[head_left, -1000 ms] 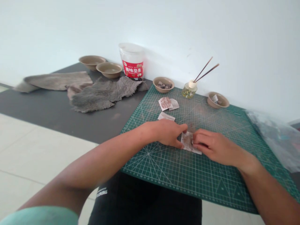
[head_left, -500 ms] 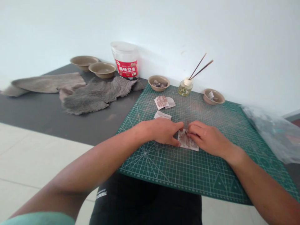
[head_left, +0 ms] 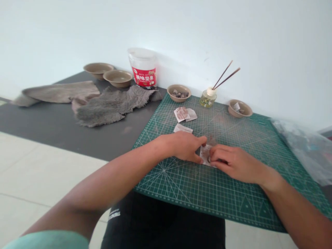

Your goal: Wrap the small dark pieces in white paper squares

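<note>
A small sheet of pale paper smeared with brown lies flat on the green cutting mat. My left hand presses on its left side, thumb and forefinger spread apart at the lower and upper edges. Over the right part of the sheet, my right hand is closed in a pinch, fingertips down against the paper. A tiny dark thing shows at those fingertips, too small and covered to name. Just beyond my left hand lie another pale piece, a brown-smeared piece and a whitish piece.
At the back stand a bowl of small dark lumps, a reed diffuser and a bowl with small pieces. To the left are two bowls, a red-labelled tub and grey cloths. Clear plastic lies right.
My right hand has shifted down and slightly right over the sheet, covering more of it. My left hand stays on the left side. The whole view has shifted a little.
</note>
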### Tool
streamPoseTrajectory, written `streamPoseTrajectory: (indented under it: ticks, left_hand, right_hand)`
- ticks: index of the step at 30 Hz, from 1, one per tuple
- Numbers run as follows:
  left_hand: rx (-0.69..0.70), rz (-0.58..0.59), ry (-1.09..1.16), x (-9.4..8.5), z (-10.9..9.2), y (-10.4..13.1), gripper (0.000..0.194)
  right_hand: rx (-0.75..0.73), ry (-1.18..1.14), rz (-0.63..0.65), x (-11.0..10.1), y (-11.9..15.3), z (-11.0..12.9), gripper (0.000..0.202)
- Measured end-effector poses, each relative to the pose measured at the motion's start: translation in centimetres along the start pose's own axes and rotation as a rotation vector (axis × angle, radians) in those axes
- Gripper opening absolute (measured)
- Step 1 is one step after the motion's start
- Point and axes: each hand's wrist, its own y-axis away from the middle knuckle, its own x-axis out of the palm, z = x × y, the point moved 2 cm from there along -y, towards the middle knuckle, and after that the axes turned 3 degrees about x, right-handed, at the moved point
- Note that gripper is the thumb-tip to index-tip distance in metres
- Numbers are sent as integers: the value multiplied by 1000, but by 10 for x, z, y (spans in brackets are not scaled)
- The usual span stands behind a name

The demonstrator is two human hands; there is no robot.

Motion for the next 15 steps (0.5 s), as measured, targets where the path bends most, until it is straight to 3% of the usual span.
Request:
streamPoseTrajectory:
  ticks: [4,9,13,15]
  left_hand:
    - [-12,6,-13,0,0,0,55]
    - [9,-3,-6,2,1,0,55]
    - [19,-12,-17,3,2,0,53]
    - [20,-4,-20,3,2,-1,53]
  right_hand:
    - [100,83,-150,-1,-3,-2,11]
    - [29,48,-12,0,-2,-2,11]
    - [92,104,-153,-2,-1,-3,13]
    - [105,87,-128,-3,0,-4,9]
